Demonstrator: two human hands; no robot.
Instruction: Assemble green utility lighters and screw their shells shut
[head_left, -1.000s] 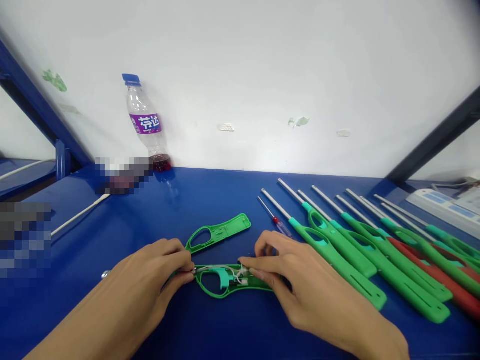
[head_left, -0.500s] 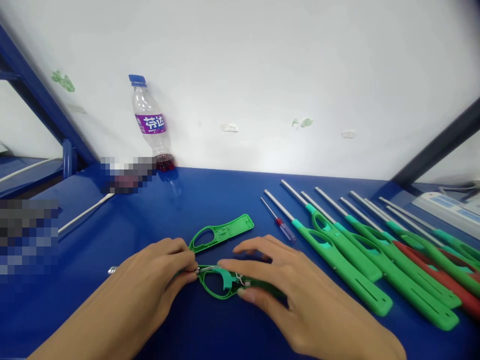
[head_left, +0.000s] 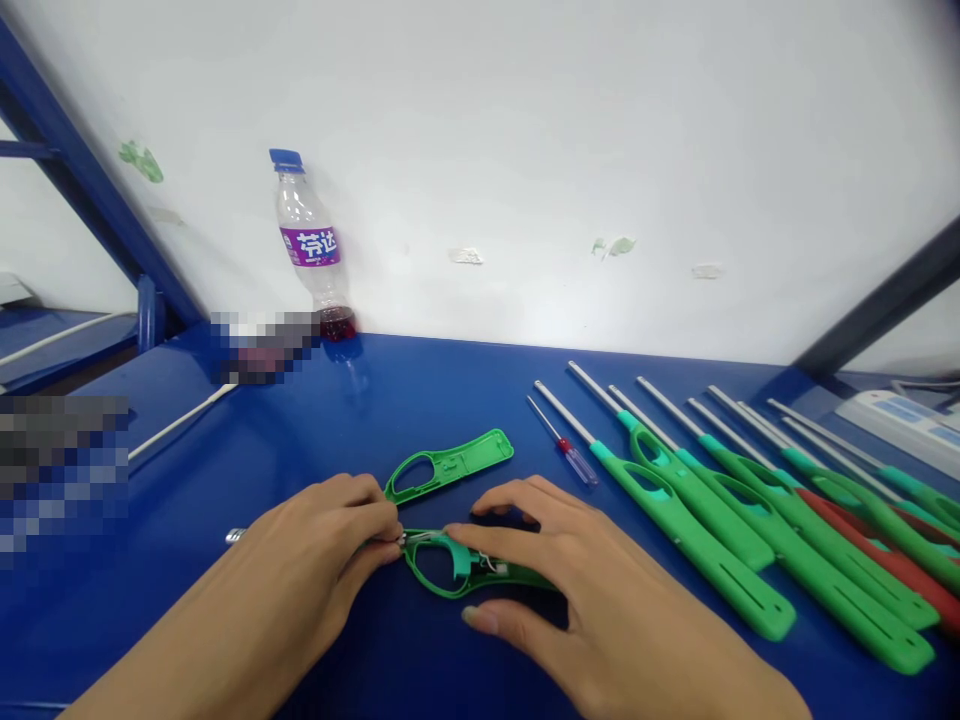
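Note:
An opened green stick lighter (head_left: 429,583) lies on the blue table, its teal trigger and white wires exposed. My left hand (head_left: 337,535) pinches its front end, where the thin metal parts run in. The metal tip of its rod (head_left: 235,536) pokes out past my left wrist. Over the lighter's handle, my right hand (head_left: 555,570) has its fingers spread, with the index fingertip on the inner parts near the trigger. The thumb is away from the body. Just behind lies the matching green half shell (head_left: 480,453), inner side up. My right hand covers part of the handle.
To the right lie several whole stick lighters (head_left: 697,540), green and red. A small screwdriver (head_left: 574,458) is beside them. A drink bottle (head_left: 311,240) stands by the white wall. A white power strip (head_left: 900,430) sits at far right.
My right thumb has come away from the lighter's handle, uncovering more of the white wires. My left hand keeps its pinch. The view has shifted slightly.

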